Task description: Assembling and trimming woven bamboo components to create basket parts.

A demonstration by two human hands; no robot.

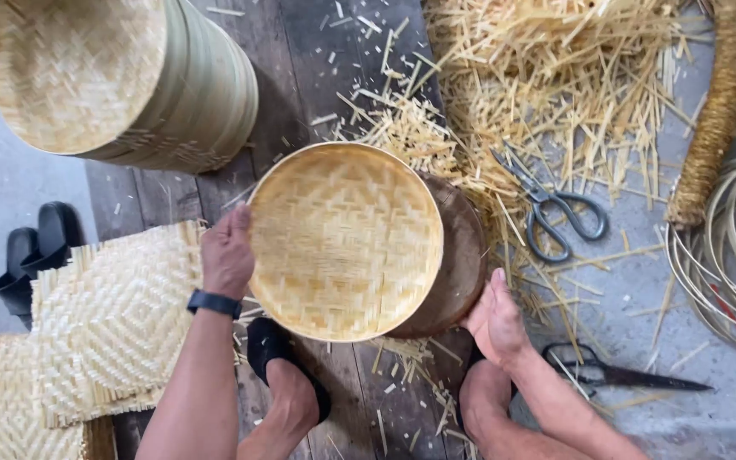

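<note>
A round woven bamboo tray [344, 240] was held tilted on top of a dark round wooden block [457, 264], its woven inner face turned toward the camera. The left hand [227, 254] was laid against the tray's left rim, the fingers curled round the edge and gripping it; a dark band was worn on that wrist. The right hand [496, 319] was pressed against the lower right side of the block, just beside the tray's rim; whether its fingers were clenched or loose could not be told, since they were hidden behind the block.

Both were set on a bench of dark planks [300, 68]. A foot in a black sandal [283, 375] was placed below the tray. A stack of finished trays [121, 81] was seen at upper left, and flat woven mats [104, 324] were piled at lower left, beside a pair of black shoes [31, 255]. Bamboo trimmings [538, 77] were heaped at upper right. One pair of scissors [551, 209] was laid at the heap's edge, another [615, 370] near the right forearm. Coiled bamboo strips [726, 273] were seen at far right.
</note>
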